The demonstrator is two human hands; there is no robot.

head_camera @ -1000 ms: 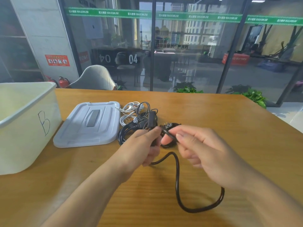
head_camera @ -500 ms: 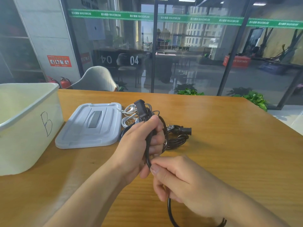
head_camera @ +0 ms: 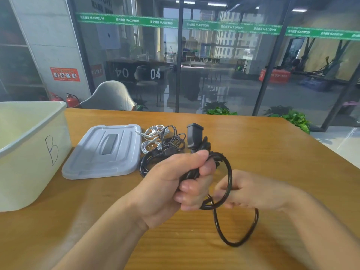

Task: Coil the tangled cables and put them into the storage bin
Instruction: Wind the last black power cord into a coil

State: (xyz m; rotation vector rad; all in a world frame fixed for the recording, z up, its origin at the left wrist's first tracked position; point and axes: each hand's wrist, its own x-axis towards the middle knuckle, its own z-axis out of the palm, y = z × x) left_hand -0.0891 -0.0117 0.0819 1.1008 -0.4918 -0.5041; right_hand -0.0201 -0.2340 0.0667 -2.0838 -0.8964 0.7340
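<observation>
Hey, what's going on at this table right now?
A person is coiling a black power cable. The left hand grips the gathered loops with the plug end sticking up, while the right hand holds the next loop beside it. More tangled black and white cables lie on the wooden table next to a grey lid. The storage bin marked B stands open on the left.

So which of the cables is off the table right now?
The thick black power cable, gripped in the left hand and looped by the right hand. The white and thin black cables lie tangled beside the lid.
</observation>
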